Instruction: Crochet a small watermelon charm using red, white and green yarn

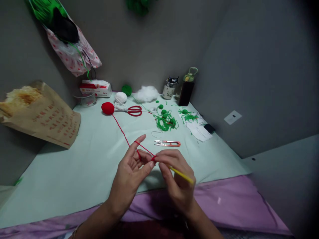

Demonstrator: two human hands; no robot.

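The thin red yarn strand (122, 131) runs away from the left hand (131, 172), up and to the left toward the round red yarn ball (107, 108) lying well beyond it on the pale green bench (87, 159). The strand's long axis slants from the ball down to the raised left forefinger, loops over it, then crosses to the right hand (178, 181), which touches the left at the fingertips. The left hand is half open, fingers spread, with yarn wound on them. The right hand is closed around a slim yellow crochet hook (181, 175), its tip at the yarn between the two hands.

Just beyond the right hand lies one small orange-handled thread snip (167, 143). Farther off are one pair of red-handled scissors (133, 111), one white yarn ball (120, 97), one green yarn ball (126, 89) and a tangle of green yarn (165, 121).
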